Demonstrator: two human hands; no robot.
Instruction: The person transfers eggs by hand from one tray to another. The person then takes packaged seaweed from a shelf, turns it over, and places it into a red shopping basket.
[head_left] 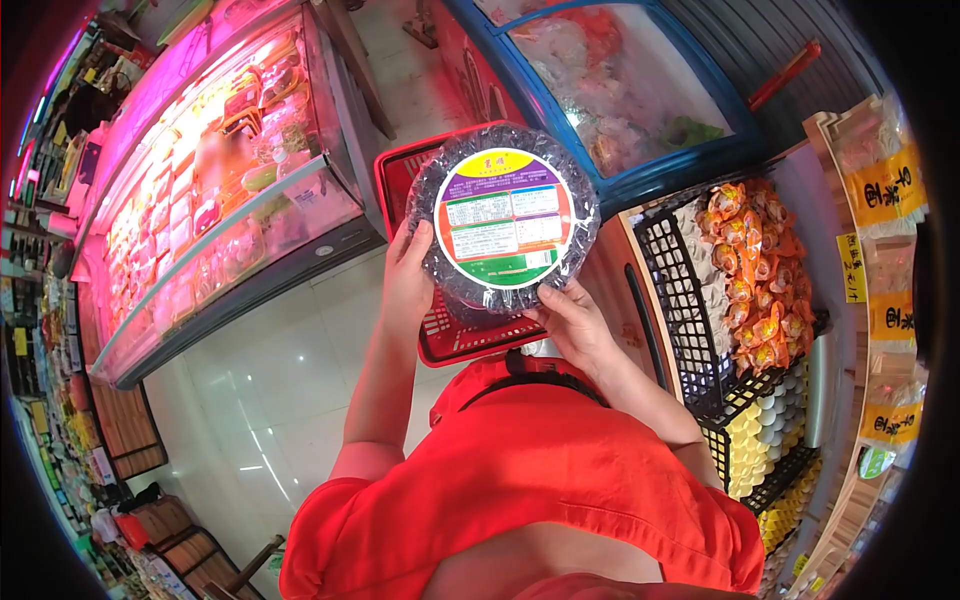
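A round package [430, 215] in dark, crinkled plastic wrap is held up in front of my chest. Its round label has a yellow top, a purple band, pale printed panels and a green bottom. My left hand [410, 268] grips the package at its left edge, with the thumb on the near side. At the lower right rim, my right hand [577, 318] pinches it, and the fingers behind are partly hidden. Beneath the package is a red plastic shopping basket [397, 175], mostly covered by it.
On the left stands a pink-lit display case [215, 225] with packed trays. A blue-framed freezer [640, 185] is ahead. To the right, a black crate [680, 300] holds orange-wrapped packets [755, 270], above egg trays [765, 440]. Wooden shelving [845, 510] lines the far right, beyond the tiled floor [260, 400].
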